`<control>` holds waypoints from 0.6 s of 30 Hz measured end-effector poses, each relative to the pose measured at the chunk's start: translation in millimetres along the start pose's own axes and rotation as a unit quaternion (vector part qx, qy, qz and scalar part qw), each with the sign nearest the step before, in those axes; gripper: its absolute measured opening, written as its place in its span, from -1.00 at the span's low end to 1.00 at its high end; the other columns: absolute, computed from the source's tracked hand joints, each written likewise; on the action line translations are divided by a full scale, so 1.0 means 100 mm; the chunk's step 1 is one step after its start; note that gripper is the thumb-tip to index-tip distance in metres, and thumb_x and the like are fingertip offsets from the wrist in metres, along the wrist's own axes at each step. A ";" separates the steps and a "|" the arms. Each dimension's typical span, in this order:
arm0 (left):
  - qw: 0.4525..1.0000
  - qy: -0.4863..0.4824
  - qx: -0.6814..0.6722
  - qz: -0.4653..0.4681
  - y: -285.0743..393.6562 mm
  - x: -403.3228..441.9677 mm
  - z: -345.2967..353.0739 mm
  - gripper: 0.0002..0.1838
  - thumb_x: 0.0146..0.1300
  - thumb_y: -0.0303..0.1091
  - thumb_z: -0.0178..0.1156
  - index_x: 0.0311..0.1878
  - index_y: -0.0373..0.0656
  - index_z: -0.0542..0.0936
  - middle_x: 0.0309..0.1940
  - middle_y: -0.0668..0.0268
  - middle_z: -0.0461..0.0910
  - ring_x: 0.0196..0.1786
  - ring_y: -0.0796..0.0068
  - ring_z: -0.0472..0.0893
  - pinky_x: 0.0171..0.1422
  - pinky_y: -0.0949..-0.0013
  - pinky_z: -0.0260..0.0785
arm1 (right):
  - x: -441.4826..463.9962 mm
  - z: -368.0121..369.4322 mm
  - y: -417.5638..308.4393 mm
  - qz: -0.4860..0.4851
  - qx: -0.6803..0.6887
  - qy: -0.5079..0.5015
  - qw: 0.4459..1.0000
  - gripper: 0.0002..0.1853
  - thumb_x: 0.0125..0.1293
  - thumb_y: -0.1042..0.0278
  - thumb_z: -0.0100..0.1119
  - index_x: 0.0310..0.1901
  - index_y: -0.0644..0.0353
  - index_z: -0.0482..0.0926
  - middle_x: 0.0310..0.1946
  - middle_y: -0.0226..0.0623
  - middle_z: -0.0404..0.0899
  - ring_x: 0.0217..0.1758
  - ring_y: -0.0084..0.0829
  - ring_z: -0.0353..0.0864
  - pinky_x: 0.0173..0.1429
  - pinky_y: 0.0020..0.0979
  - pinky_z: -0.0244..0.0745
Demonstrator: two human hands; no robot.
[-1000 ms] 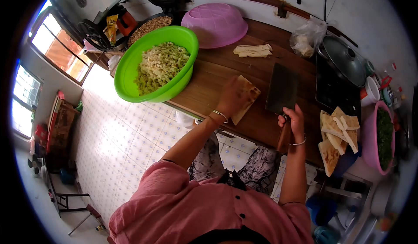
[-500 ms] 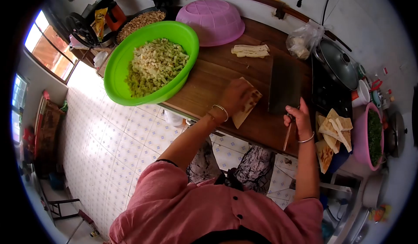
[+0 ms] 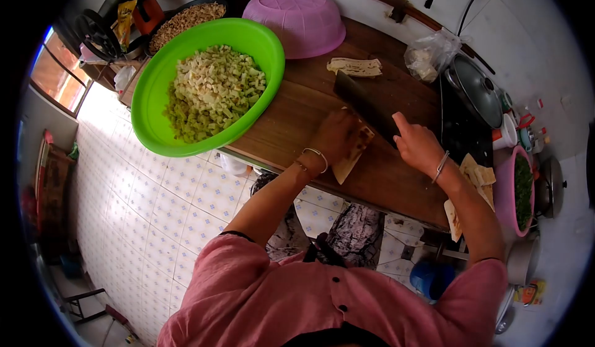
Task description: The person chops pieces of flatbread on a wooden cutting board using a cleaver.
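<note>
My left hand (image 3: pixel 338 135) presses down on a piece of browned flatbread (image 3: pixel 350 163) on the wooden worktop, its fingers bent over the bread. In my right hand (image 3: pixel 418 144) is a cleaver (image 3: pixel 367 106), gripped by the handle with one finger stretched along it. The dark blade slants up and left, close to the bread's right edge and my left fingers. I cannot tell whether the edge touches the bread. Beyond the blade's tip lies a stack of flatbread strips (image 3: pixel 354 67).
A green basin (image 3: pixel 145 111) of diced pale green vegetable stands at left on the worktop (image 3: pixel 276 121). Behind it are an upturned pink basket (image 3: pixel 294 21) and a pan of brown bits (image 3: pixel 189 25). To the right are a plastic bag (image 3: pixel 427 56), a lidded pan (image 3: pixel 476 90) and more flatbread (image 3: pixel 476 176).
The cleaver has swung left and turned from broadside to slanting beside the bread. My right hand has moved slightly up with it. My left hand stays on the bread; the view has shifted a little.
</note>
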State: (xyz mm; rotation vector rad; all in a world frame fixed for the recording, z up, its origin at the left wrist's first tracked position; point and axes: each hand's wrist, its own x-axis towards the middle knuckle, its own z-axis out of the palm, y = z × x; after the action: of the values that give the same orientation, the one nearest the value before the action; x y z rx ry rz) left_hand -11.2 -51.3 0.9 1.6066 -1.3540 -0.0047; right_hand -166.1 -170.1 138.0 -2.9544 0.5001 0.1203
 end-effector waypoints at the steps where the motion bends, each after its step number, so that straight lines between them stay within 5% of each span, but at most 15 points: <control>1: 1.000 -0.014 0.007 -0.010 0.01 0.00 -0.02 -0.75 0.05 -0.48 0.14 -0.14 -0.14 0.55 -0.10 0.12 0.46 -0.03 0.03 0.42 0.09 0.13 0.31 | -0.01 -0.02 -0.01 0.000 -0.001 -0.002 1.000 -0.63 0.23 0.41 0.03 0.04 0.23 0.21 -0.48 0.08 0.56 -0.38 0.14 0.54 -0.29 0.08 0.41; 18: 0.998 -0.062 0.014 -0.031 0.02 0.07 -0.07 -0.70 0.04 -0.44 0.12 -0.09 -0.18 0.54 -0.08 0.07 0.43 -0.01 0.00 0.39 0.09 0.11 0.29 | 0.10 -0.09 0.08 -0.006 0.032 -0.126 0.992 -0.56 0.18 0.52 0.06 0.04 0.42 0.14 -0.50 0.19 0.50 -0.35 0.21 0.49 -0.28 0.04 0.38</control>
State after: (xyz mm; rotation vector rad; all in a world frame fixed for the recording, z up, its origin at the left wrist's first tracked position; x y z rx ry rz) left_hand -6.2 -51.7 9.3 1.6936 -1.4033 -0.1250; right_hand -158.8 -181.8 145.1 -2.8238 0.4422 0.4605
